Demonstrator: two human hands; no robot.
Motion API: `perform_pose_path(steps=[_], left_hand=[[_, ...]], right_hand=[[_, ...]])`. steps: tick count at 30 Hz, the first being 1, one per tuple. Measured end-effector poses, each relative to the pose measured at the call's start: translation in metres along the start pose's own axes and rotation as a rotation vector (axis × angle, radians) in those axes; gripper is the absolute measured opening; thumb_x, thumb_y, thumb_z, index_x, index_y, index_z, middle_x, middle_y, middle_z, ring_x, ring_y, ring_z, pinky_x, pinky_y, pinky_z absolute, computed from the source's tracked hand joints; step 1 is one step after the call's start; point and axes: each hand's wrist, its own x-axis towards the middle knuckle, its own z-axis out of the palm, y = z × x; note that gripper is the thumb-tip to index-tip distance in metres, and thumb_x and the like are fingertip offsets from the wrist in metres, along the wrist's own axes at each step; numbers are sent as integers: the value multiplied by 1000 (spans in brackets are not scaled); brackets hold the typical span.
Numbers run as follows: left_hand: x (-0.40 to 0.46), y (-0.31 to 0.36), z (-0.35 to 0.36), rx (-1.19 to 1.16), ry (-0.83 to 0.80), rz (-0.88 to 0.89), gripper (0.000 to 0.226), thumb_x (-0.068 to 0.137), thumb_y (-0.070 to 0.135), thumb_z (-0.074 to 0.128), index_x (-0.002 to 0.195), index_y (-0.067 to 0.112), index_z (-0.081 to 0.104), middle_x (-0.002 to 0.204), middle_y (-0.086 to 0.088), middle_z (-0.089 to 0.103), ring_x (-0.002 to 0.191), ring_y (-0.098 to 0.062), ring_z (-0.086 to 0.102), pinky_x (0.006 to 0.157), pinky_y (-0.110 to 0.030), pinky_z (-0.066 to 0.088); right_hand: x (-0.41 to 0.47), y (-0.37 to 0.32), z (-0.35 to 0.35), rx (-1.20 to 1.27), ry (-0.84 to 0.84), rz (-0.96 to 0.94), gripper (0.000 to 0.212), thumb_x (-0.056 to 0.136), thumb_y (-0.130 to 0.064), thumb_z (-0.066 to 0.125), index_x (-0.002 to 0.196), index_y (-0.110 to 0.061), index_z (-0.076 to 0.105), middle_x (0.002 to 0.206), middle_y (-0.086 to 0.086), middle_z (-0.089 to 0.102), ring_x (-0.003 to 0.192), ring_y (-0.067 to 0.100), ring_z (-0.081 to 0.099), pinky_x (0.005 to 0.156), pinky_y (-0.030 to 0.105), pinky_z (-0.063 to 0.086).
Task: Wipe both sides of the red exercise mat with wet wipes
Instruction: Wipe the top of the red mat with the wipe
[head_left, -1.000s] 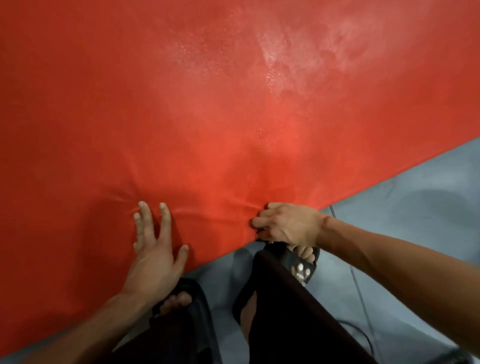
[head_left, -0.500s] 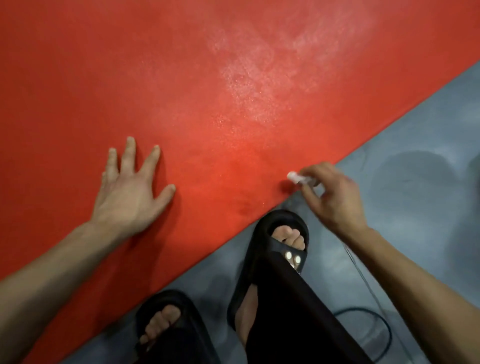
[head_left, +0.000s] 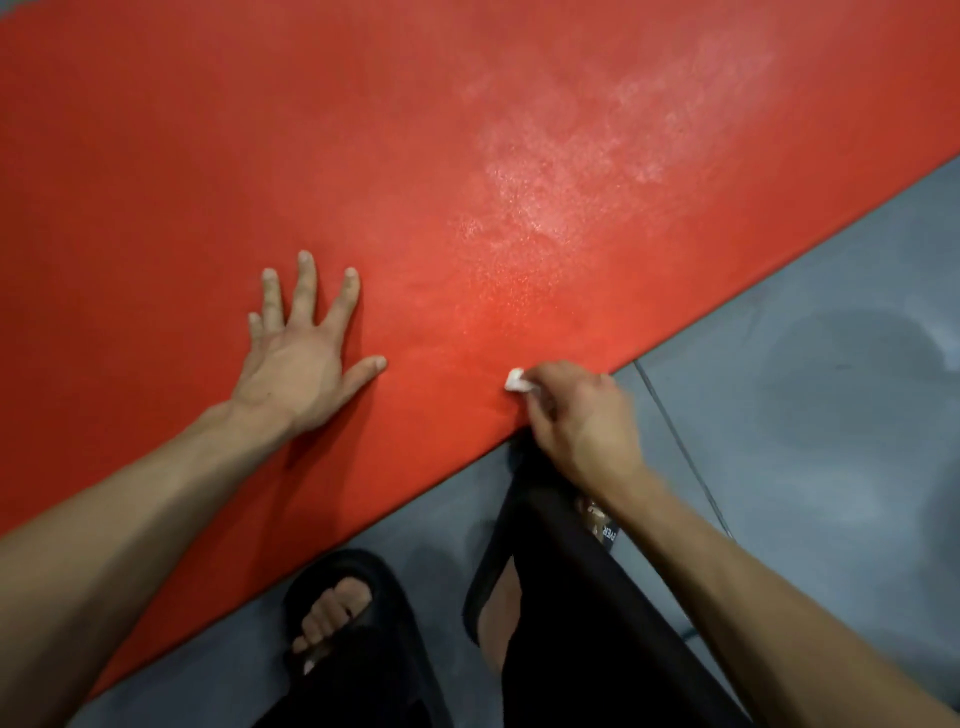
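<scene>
grey floor; wipe (seemingly) pinched at right fingers, on mat.

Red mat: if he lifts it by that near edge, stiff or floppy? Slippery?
Probably floppy: the red exercise mat lies dead flat on the grey floor with a thin edge. The sheen patch looks damp, so possibly slick there. The spread left hand rests on it, perhaps to stop sliding.

Place: indoor exercise space, home or gym unclear.
Evidence: grey floor, red mat, black slide sandals.
</scene>
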Motion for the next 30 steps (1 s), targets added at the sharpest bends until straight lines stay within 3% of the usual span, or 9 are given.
perform_pose_path(steps=[3, 7, 10, 14, 18, 21, 24, 26, 30], left_hand=[[2, 3, 0, 26, -23, 2, 97, 95, 65, 53, 164, 33, -7, 169, -11, -26, 154, -48, -15, 122, -65, 15], [2, 4, 0, 34, -19, -6, 96, 96, 64, 53, 164, 33, -7, 169, -12, -26, 154, -49, -15, 122, -65, 15], [1, 5, 0, 27, -20, -10, 96, 96, 63, 53, 164, 33, -7, 169, -12, -27, 154, -48, -16, 123, -65, 14], [0, 5, 0, 19, -29, -6, 96, 96, 64, 51, 164, 34, -10, 168, -10, -30, 154, -47, -19, 123, -63, 12], [1, 2, 1, 39, -29, 2, 96, 96, 66, 49, 163, 33, -12, 167, -11, -30, 154, -48, -18, 123, -63, 13], [2, 2, 1, 36, -24, 2, 96, 96, 66, 49, 163, 33, -12, 168, -12, -29, 154, -48, -18, 123, -63, 13], [2, 3, 1, 35, -27, -2, 96, 96, 66, 49, 164, 33, -12, 168, -12, -29, 154, -48, -18, 123, -64, 13], [1, 4, 1, 40, -29, -3, 96, 97, 66, 48, 163, 33, -13, 168, -12, -29, 154, -48, -18, 124, -63, 14], [1, 3, 2, 37, -22, 0, 96, 97, 66, 48, 163, 33, -13, 168, -12, -30, 154, -47, -19, 124, -63, 14]], right_hand=[[0, -1, -2, -90, -52, -134, 5, 92, -25, 61, 89, -21, 64, 73, -2, 59, 67, 30, 61, 63, 37, 41], [34, 45, -33, -140, 184, 131, 12, 96, -29, 65, 95, -18, 67, 75, 4, 66, 71, 33, 60, 61, 38, 44], [35, 45, -31, -116, 197, 206, 11, 95, -24, 61, 90, -14, 62, 72, 8, 63, 68, 35, 57, 59, 37, 38], [-4, -21, 11, -59, 34, -81, 6, 79, -14, 61, 80, -19, 63, 63, 2, 58, 58, 30, 55, 55, 35, 41], [-6, -23, 17, -143, -56, -367, 10, 83, -16, 59, 75, -20, 54, 61, -2, 53, 56, 27, 51, 55, 34, 35], [25, 19, -19, -198, 55, -192, 27, 89, -21, 75, 75, -17, 52, 62, 5, 57, 55, 31, 54, 52, 34, 37], [51, 61, -48, -198, 198, 142, 29, 99, -30, 63, 80, -11, 52, 68, 12, 57, 62, 36, 55, 53, 37, 34], [48, 59, -45, -158, 231, 206, 23, 98, -24, 62, 83, -10, 52, 71, 12, 58, 66, 36, 55, 55, 36, 33], [10, -3, 1, -109, 103, -147, 17, 82, -11, 64, 88, -21, 53, 69, 2, 56, 62, 29, 54, 54, 35, 40]])
